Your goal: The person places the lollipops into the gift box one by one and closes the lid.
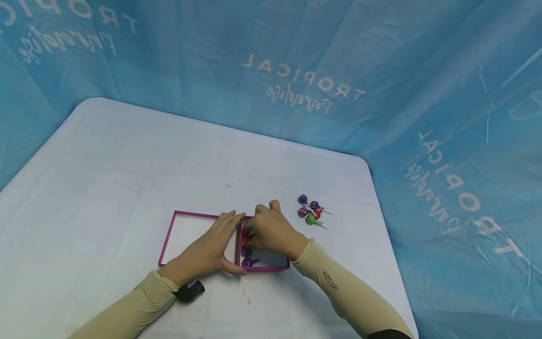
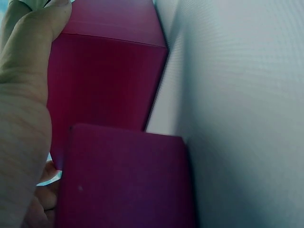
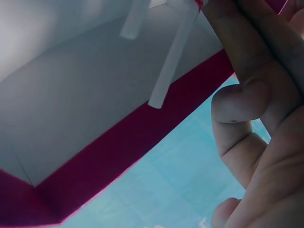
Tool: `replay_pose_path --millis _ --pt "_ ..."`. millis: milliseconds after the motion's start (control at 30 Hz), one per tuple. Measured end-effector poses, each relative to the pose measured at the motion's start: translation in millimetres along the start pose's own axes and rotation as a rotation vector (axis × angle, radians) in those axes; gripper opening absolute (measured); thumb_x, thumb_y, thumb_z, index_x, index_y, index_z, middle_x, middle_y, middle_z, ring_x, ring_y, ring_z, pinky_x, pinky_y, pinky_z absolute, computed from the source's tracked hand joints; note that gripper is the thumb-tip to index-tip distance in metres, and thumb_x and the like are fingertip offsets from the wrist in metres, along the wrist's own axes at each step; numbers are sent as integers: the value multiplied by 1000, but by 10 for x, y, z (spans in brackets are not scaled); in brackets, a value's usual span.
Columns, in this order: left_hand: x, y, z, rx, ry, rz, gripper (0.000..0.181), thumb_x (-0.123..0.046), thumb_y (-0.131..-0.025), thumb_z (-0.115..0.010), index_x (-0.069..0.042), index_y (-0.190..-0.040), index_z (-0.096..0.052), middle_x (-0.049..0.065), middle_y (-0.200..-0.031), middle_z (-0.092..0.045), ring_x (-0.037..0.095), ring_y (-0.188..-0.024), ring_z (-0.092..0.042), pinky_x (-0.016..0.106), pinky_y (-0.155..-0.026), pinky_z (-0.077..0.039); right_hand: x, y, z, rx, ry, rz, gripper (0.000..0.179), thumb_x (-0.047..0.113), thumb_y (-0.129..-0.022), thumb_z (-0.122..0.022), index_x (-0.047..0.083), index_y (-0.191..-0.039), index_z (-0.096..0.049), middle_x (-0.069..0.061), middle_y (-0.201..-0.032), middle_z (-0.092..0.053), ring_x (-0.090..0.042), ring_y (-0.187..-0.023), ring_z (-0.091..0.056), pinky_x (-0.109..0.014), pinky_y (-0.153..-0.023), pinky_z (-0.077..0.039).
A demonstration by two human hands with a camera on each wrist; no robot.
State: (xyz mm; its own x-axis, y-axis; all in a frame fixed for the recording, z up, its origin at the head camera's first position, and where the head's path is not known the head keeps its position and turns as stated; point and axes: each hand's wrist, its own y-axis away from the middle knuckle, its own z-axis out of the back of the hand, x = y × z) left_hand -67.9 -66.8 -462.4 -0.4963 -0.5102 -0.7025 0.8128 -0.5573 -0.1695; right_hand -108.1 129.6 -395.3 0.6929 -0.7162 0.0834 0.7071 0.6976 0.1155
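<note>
On the white table stand two magenta-edged trays with white insides, side by side. My left hand [image 1: 211, 247] spans the near end of the right box [image 1: 267, 269], thumb at its front wall and fingers at its back; the left wrist view shows the thumb along the magenta box wall [image 2: 104, 80]. My right hand [image 1: 271, 230] reaches down into that box, fingers bent, pinching a red-wrapped lollipop; its white stick [image 3: 171, 66] shows at the fingertips. Purple lollipops [image 1: 248, 262] lie along the box's left side. The right fingertips are partly hidden.
The left tray [image 1: 167, 238] lies partly under my left forearm. A small pile of lollipops [image 1: 311, 209], purple, red and green, lies on the table right of the box. Blue printed curtains [image 1: 296, 56] hang behind the table [image 1: 106, 165] and along its right side.
</note>
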Motion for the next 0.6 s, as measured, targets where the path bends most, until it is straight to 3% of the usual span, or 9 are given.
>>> replay_pose_path --millis 300,600 --pt "-2 8 12 1 3 -5 125 -56 -63 -91 -3 -157 -27 27 -158 -32 46 -149 -25 57 -120 -28 -19 -27 -40 -34 8 -5 22 39 -72 -90 32 -91 -82 22 -79 -72 -8 -73 -41 -39 -78 -30" --pt "23 11 -7 -2 -16 -21 126 -57 -63 -90 -3 -157 -27 28 -158 -31 43 -149 -25 55 -121 -27 8 -28 -84 -11 4 -6 18 38 -75 -88 29 -89 -82 20 -80 -73 -8 -70 -42 -36 -74 -29"
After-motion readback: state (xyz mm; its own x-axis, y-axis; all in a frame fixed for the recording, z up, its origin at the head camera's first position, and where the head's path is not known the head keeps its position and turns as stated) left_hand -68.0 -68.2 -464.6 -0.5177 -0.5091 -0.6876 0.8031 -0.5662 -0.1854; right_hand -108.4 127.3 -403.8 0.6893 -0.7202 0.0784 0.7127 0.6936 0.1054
